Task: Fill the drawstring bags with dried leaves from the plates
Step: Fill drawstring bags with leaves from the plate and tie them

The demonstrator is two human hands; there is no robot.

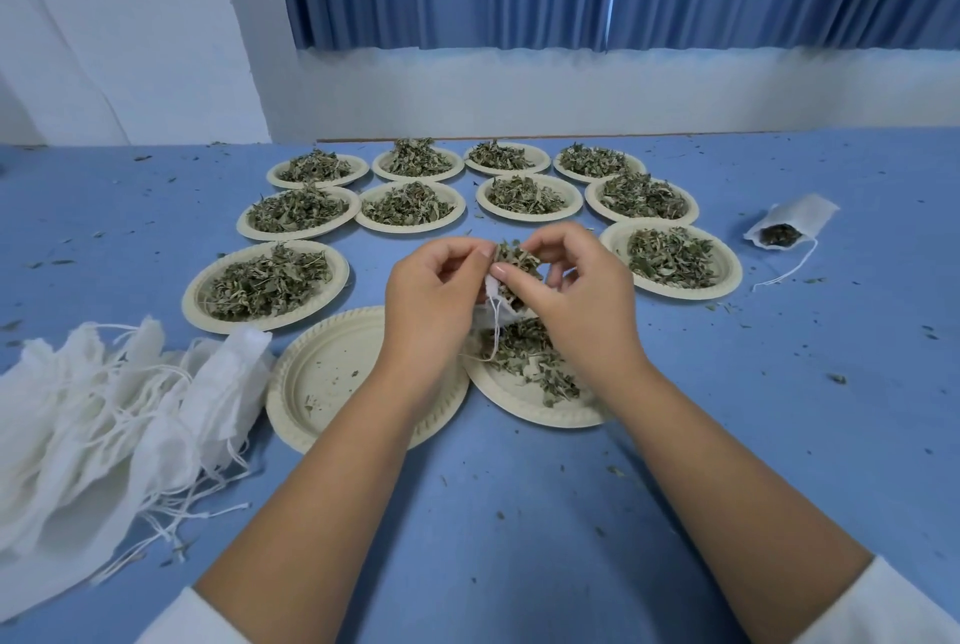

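Note:
A small white drawstring bag (496,297) hangs between my hands above a beige plate (524,404) that holds a thin scatter of dried leaves. My left hand (434,295) pinches the bag's rim and keeps its mouth apart. My right hand (576,290) pinches a tuft of dried leaves (511,256) at the bag's mouth. The bag's strings dangle toward the plate. An emptied beige plate (327,378) lies under my left forearm.
Several beige plates heaped with dried leaves (265,282) stand in rows behind my hands. A pile of empty white drawstring bags (104,409) lies at the left. One filled bag (784,227) lies at the right. Leaf crumbs dot the blue tabletop (519,513).

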